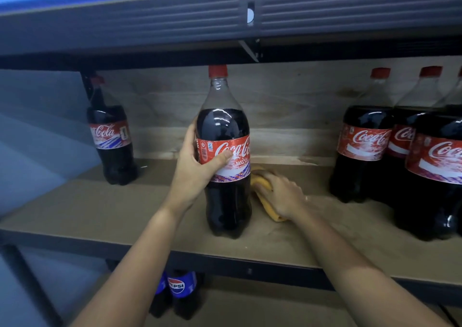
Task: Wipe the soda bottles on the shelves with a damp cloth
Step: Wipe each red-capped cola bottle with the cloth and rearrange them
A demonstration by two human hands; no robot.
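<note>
Left hand [197,166] wraps the centre bottle [226,151], thumb across the red label, fingers [191,129] curled round the far side. The bottle stands upright on the shelf [125,206], red cap on, dark cola up to the shoulder, the neck clear.

Just right of those fingers, behind the bottle's lower body, the right hand [280,193] bunches the yellow cloth [265,196] in its grip, down low against the shelf board. Whether cloth meets plastic there, I can't tell; the bottle hides the spot.

I'd put this one mid-wipe, or only about to start. Nothing in the shine tells a cleaned bottle from a dusty one.

Plenty left, by my reckoning. Well left of the holding hand stands a lone bottle [110,139], capped and filled the same. Well right of the cloth hand, a cluster [410,151] of at least three, capped, all cola. Below the wrists, on the lower shelf, two Pepsi bottles [178,291] with blue labels, tops hidden.
</note>
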